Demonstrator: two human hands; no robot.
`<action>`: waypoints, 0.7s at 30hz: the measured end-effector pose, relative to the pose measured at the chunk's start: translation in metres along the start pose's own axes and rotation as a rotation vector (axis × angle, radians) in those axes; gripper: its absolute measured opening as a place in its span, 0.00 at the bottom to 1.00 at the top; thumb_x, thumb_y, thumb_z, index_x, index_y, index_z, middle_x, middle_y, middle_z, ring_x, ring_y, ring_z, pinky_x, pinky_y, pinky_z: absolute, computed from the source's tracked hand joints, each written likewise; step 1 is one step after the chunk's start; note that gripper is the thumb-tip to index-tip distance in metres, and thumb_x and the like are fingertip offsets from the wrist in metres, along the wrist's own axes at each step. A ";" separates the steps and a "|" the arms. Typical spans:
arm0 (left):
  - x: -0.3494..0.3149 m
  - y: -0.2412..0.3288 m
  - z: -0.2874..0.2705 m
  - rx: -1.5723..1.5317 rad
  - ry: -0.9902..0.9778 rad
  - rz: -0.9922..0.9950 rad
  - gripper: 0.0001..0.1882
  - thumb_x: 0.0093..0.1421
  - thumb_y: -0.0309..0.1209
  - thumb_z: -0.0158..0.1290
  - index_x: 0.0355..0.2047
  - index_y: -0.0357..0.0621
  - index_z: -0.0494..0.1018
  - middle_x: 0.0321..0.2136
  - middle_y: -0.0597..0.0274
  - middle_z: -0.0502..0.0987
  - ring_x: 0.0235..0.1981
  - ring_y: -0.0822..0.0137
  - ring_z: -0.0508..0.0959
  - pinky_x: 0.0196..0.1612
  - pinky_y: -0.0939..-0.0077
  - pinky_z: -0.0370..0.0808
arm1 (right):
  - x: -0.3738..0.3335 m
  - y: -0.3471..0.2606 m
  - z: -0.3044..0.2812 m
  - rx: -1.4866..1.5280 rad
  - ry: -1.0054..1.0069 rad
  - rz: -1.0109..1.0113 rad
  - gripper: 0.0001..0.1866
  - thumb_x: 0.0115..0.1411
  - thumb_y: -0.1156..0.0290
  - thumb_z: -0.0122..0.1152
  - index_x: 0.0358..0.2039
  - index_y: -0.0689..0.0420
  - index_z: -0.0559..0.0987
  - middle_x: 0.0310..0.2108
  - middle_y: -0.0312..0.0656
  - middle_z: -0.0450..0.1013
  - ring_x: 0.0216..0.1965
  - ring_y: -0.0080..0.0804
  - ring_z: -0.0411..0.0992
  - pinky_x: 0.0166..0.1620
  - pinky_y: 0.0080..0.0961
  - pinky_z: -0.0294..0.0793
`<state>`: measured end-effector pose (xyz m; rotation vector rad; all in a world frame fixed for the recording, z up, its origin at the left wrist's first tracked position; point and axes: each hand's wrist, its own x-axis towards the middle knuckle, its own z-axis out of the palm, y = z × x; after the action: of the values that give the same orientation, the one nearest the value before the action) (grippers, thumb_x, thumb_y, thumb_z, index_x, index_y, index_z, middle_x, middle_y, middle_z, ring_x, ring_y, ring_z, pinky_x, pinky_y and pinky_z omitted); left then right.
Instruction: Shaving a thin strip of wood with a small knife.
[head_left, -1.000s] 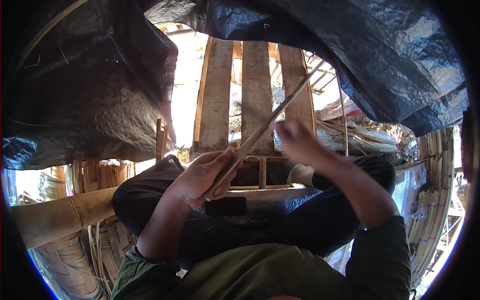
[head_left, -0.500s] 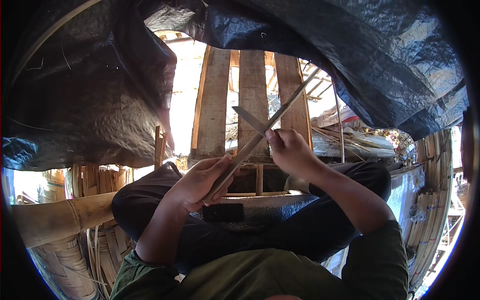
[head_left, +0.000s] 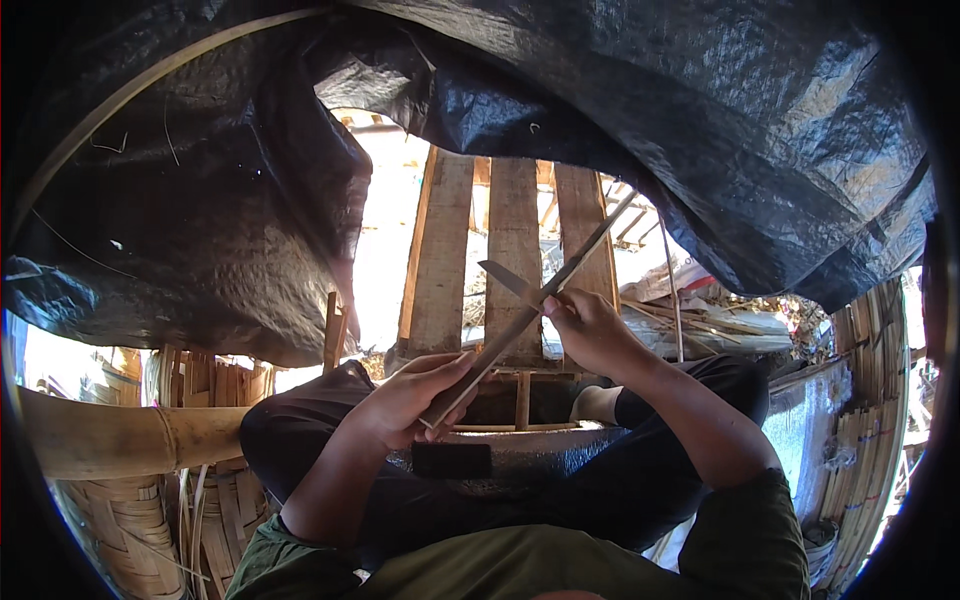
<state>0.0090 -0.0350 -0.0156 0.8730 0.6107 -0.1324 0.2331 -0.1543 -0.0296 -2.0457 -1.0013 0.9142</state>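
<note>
The long strip [head_left: 500,345] was in one piece, with no part visibly split off; how much of its surface was worked and how much left rough was hard to judge. It slanted between the hands, its far end passing the right edge of the planks [head_left: 515,215]. The left hand [head_left: 415,395] curled its fingers around the lower end; the right hand [head_left: 590,330], elbow bent, clenched the knife [head_left: 508,279] across it.
</note>
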 end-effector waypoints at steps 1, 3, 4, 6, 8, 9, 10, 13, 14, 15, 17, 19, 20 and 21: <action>-0.001 0.002 -0.001 0.002 0.001 0.008 0.23 0.71 0.46 0.40 0.45 0.36 0.70 0.14 0.69 0.68 0.07 0.80 0.66 0.08 0.87 0.62 | 0.002 0.002 0.002 -0.002 0.001 -0.008 0.21 0.68 0.58 0.46 0.39 0.65 0.78 0.26 0.53 0.76 0.32 0.48 0.77 0.39 0.41 0.72; -0.003 0.003 -0.004 0.056 0.001 -0.029 0.23 0.72 0.47 0.40 0.43 0.36 0.70 0.14 0.69 0.68 0.07 0.80 0.65 0.08 0.87 0.62 | 0.003 0.006 0.007 -0.055 0.090 -0.093 0.22 0.67 0.57 0.48 0.38 0.67 0.77 0.25 0.55 0.76 0.32 0.50 0.78 0.37 0.42 0.73; -0.005 0.005 -0.003 0.053 0.001 -0.019 0.23 0.72 0.47 0.40 0.43 0.36 0.70 0.14 0.69 0.68 0.07 0.80 0.65 0.08 0.87 0.62 | 0.002 0.003 0.008 -0.062 0.089 -0.100 0.22 0.67 0.57 0.48 0.38 0.67 0.77 0.25 0.55 0.76 0.32 0.50 0.78 0.37 0.42 0.73; -0.008 0.006 0.005 0.130 0.089 -0.026 0.23 0.72 0.46 0.37 0.41 0.35 0.69 0.12 0.68 0.66 0.05 0.80 0.62 0.08 0.88 0.60 | -0.004 -0.010 0.010 -0.220 0.110 -0.099 0.24 0.65 0.54 0.54 0.33 0.68 0.76 0.21 0.50 0.74 0.24 0.38 0.75 0.30 0.36 0.71; -0.011 0.010 0.001 0.129 0.076 -0.031 0.23 0.72 0.46 0.37 0.41 0.35 0.69 0.13 0.69 0.66 0.06 0.80 0.63 0.08 0.87 0.60 | -0.004 -0.018 0.016 -0.174 0.115 -0.135 0.24 0.64 0.53 0.56 0.31 0.67 0.76 0.20 0.51 0.74 0.23 0.41 0.76 0.29 0.37 0.71; -0.012 0.010 -0.001 0.141 0.060 -0.044 0.24 0.72 0.47 0.38 0.41 0.36 0.70 0.13 0.69 0.66 0.06 0.80 0.64 0.08 0.87 0.60 | -0.003 -0.021 0.020 -0.116 0.130 -0.165 0.24 0.63 0.53 0.58 0.28 0.67 0.75 0.19 0.52 0.73 0.23 0.44 0.76 0.28 0.38 0.71; -0.012 0.006 -0.003 0.129 0.053 -0.025 0.24 0.73 0.47 0.37 0.41 0.36 0.69 0.11 0.70 0.64 0.06 0.80 0.62 0.07 0.87 0.57 | -0.002 -0.021 0.024 -0.122 0.125 -0.169 0.24 0.63 0.53 0.58 0.28 0.67 0.75 0.19 0.52 0.73 0.23 0.44 0.76 0.28 0.38 0.71; -0.012 0.006 -0.001 0.056 0.053 -0.024 0.24 0.73 0.47 0.36 0.41 0.35 0.69 0.10 0.71 0.62 0.05 0.80 0.60 0.07 0.88 0.55 | 0.001 -0.023 0.029 -0.202 0.170 -0.108 0.24 0.62 0.54 0.59 0.27 0.67 0.76 0.18 0.52 0.73 0.21 0.46 0.76 0.26 0.37 0.71; -0.015 0.008 -0.001 0.066 0.055 -0.037 0.24 0.73 0.47 0.36 0.41 0.35 0.69 0.10 0.71 0.62 0.05 0.80 0.60 0.07 0.88 0.55 | 0.001 -0.028 0.030 -0.205 0.165 -0.112 0.24 0.62 0.54 0.60 0.26 0.67 0.75 0.18 0.52 0.73 0.21 0.46 0.76 0.26 0.38 0.71; -0.018 0.009 0.000 -0.001 0.051 -0.026 0.24 0.73 0.46 0.36 0.41 0.35 0.69 0.10 0.71 0.62 0.05 0.80 0.60 0.07 0.88 0.55 | 0.000 -0.033 0.030 -0.206 0.160 -0.115 0.25 0.62 0.54 0.60 0.25 0.68 0.75 0.17 0.52 0.72 0.21 0.46 0.76 0.26 0.38 0.71; -0.022 0.013 0.000 -0.052 0.046 -0.033 0.24 0.73 0.46 0.36 0.40 0.35 0.69 0.10 0.71 0.62 0.05 0.80 0.59 0.07 0.88 0.54 | 0.003 -0.042 0.025 -0.162 0.122 -0.089 0.25 0.61 0.54 0.60 0.25 0.68 0.75 0.18 0.52 0.73 0.21 0.45 0.76 0.26 0.38 0.72; -0.026 0.015 -0.003 -0.113 -0.012 0.022 0.23 0.74 0.44 0.34 0.40 0.35 0.68 0.11 0.70 0.61 0.04 0.81 0.57 0.06 0.89 0.55 | 0.001 -0.042 0.026 -0.122 0.090 -0.061 0.26 0.61 0.53 0.60 0.25 0.69 0.74 0.18 0.52 0.73 0.22 0.45 0.77 0.26 0.38 0.72; -0.028 0.015 -0.003 -0.137 -0.018 0.039 0.22 0.74 0.42 0.33 0.40 0.34 0.68 0.11 0.70 0.61 0.04 0.81 0.56 0.05 0.88 0.53 | 0.000 -0.042 0.027 -0.118 0.132 -0.144 0.25 0.61 0.56 0.60 0.26 0.72 0.74 0.17 0.53 0.73 0.20 0.48 0.76 0.24 0.38 0.73; -0.027 0.014 -0.005 -0.129 -0.021 0.031 0.22 0.74 0.42 0.33 0.40 0.34 0.68 0.11 0.70 0.61 0.04 0.81 0.56 0.05 0.88 0.53 | 0.000 -0.042 0.027 -0.115 0.175 -0.227 0.25 0.61 0.58 0.59 0.26 0.74 0.73 0.17 0.54 0.73 0.18 0.51 0.76 0.22 0.39 0.75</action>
<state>-0.0106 -0.0260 0.0068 0.7548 0.5793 -0.0731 0.1957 -0.1273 -0.0100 -2.0146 -1.1829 0.5620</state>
